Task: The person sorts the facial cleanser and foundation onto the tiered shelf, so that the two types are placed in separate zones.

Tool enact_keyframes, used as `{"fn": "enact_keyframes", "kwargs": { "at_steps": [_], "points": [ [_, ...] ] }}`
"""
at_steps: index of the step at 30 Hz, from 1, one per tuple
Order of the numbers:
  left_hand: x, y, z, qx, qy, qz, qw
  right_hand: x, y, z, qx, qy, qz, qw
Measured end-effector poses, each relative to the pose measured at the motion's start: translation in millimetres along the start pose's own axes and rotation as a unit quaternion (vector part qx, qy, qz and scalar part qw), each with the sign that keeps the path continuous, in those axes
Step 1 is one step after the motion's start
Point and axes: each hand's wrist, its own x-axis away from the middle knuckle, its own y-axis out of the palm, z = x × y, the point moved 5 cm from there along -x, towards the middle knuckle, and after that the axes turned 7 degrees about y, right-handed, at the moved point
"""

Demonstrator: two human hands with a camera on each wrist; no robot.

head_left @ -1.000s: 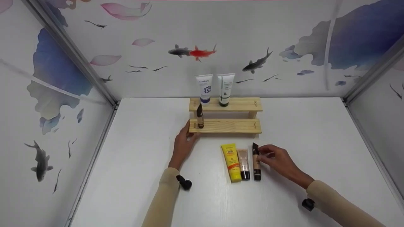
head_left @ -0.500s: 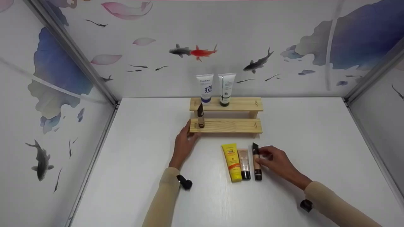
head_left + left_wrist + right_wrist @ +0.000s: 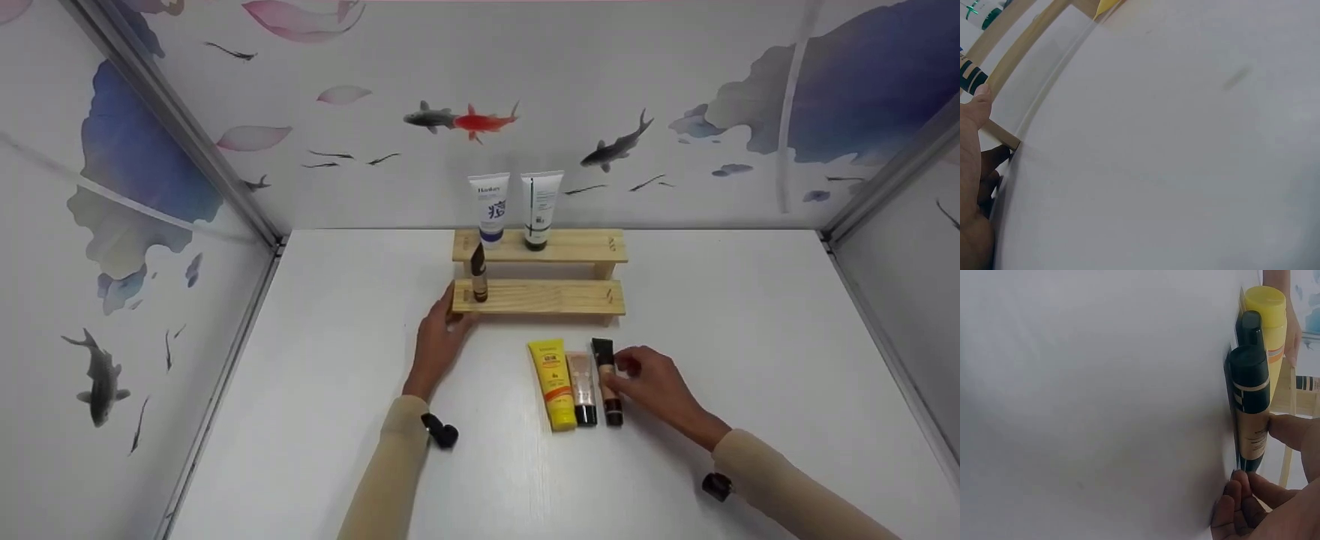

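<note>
My left hand [image 3: 439, 341] holds the left end of a two-step wooden display rack [image 3: 551, 298]; in the left wrist view its thumb [image 3: 981, 101] lies on the front board and the fingers curl behind the leg. To the right, my right hand [image 3: 656, 382] pinches a beige foundation tube [image 3: 1252, 430] with black ends, lying on the table. Beside that tube lie a pinkish tube [image 3: 583, 382] with a black cap and a yellow tube [image 3: 553, 382]. Another beige-and-black tube [image 3: 480, 281] stands upright on the lower step, at its left end.
Two white tubes stand on the upper step: one with a blue cap [image 3: 490, 210], one with a dark green cap [image 3: 540, 210]. The white table [image 3: 337, 300] is enclosed by panels [image 3: 375, 60] printed with fish and petals, close behind the rack.
My right hand has shifted slightly left, and the top end of the foundation tube has swung left toward the pinkish tube. The left hand stays on the rack.
</note>
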Motion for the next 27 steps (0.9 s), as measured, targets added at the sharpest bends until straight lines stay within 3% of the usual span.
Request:
{"fn": "enact_keyframes", "kwargs": {
  "at_steps": [9, 14, 27],
  "points": [
    [-2.3, 2.8, 2.1, -0.009, 0.005, -0.001, 0.9999, -1.7, 0.5, 2.8, 0.031, 0.039, 0.005, 0.9988],
    [-2.7, 2.7, 3.2, -0.007, 0.012, 0.0, 0.9999, -0.1, -2.5, 3.4, 0.015, 0.053, 0.003, 0.9985],
    [-2.4, 1.0, 0.4, 0.018, 0.016, 0.003, 0.9997, 12.0, -20.1, -2.2, -0.037, 0.034, 0.02, 0.9985]
  ]
}}
